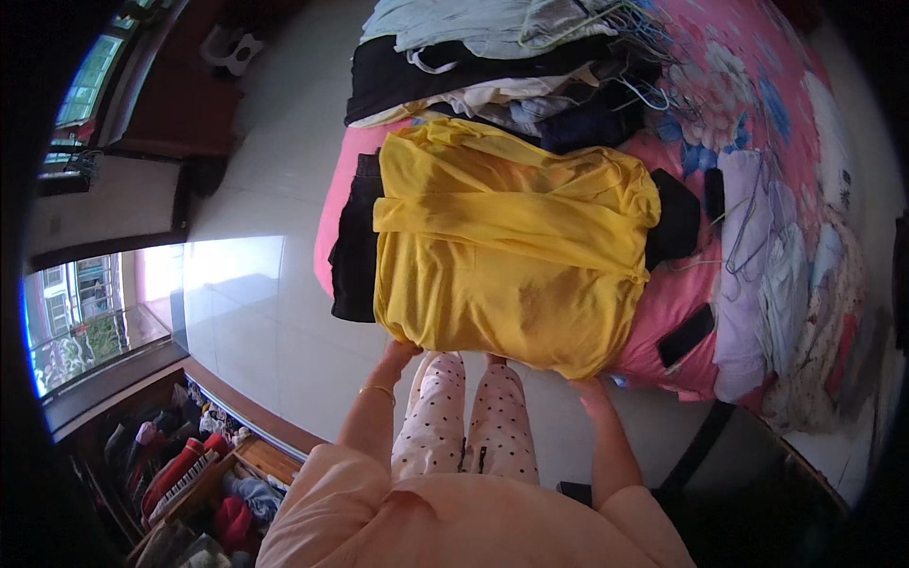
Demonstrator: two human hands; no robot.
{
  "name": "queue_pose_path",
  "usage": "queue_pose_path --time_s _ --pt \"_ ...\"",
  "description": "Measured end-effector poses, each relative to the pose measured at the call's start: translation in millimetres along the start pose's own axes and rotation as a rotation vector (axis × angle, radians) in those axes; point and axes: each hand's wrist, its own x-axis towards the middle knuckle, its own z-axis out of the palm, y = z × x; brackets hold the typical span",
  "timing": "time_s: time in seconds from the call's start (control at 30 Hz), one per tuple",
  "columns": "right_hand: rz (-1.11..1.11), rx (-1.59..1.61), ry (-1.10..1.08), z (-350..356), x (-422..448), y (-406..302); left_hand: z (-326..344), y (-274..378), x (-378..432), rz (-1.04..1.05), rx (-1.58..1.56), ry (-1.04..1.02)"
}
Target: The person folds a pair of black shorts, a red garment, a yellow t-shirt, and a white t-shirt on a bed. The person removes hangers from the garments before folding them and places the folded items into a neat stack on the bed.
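Note:
A yellow cloth garment (461, 284) lies spread across the near end of the bed, with a folded band running across its middle. My left hand (402, 349) grips its near left corner, the fingers mostly hidden by the cloth. At the near right corner my right hand (589, 389) holds the hem, and its fingertips are also hidden under the fabric. Black garments (353, 248) stick out from beneath the yellow one on the left, and another black piece (675, 216) shows on its right.
A pink floral bedspread (717, 85) covers the bed. Behind the yellow garment are piled clothes (490, 78) and tangled wire hangers (639, 35). A black phone (686, 334) lies at right, beside a lilac garment (742, 284). An open drawer with clothes (241, 504) stands at lower left.

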Motion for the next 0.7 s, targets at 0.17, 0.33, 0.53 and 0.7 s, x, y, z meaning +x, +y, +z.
queue_pose_path --time_s 0.17,0.33,0.53,0.7 --pt "0.058 -0.363 -0.068 -14.0 -30.3 12.8 -13.1 -65.0 -7.9 0.182 0.671 -0.013" --pt "0.184 -0.099 -0.263 -73.2 -95.2 -86.7 -92.5 -11.8 -81.9 0.096 0.349 -0.468" --pt "-0.311 0.922 -0.295 -115.6 -54.7 -210.6 -127.1 142.6 -113.7 0.768 -0.222 -0.45" --pt "-0.327 0.904 -0.057 -107.9 4.8 -304.8 -74.9 257.2 -62.3 0.519 -0.731 -0.539"
